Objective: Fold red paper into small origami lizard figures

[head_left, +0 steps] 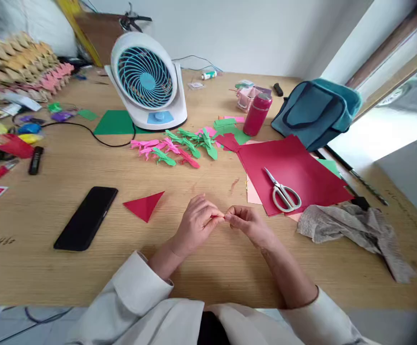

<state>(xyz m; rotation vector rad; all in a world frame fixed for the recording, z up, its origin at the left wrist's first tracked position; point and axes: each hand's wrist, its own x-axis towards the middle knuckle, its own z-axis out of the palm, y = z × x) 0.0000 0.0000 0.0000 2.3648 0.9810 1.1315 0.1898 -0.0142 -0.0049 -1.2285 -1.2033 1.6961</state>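
My left hand point(201, 221) and my right hand point(247, 221) meet fingertip to fingertip over the front of the table. Both pinch at one spot, where a tiny reddish bit shows; the fingers hide the rest of it. To the left of my hands lies a red paper triangle point(144, 206). Beyond them is a cluster of folded paper figures, pink ones point(151, 145) and green ones point(188, 141). On the right, white-handled scissors point(285, 195) rest on a stack of red paper sheets point(283, 158).
A black phone point(86, 219) lies at left. Behind stand a white fan point(147, 79) with its cable, a red bottle point(257, 115) and a teal bag point(316, 112). A grey cloth point(352, 230) lies at right. Folded paper strings point(21, 67) pile up at far left.
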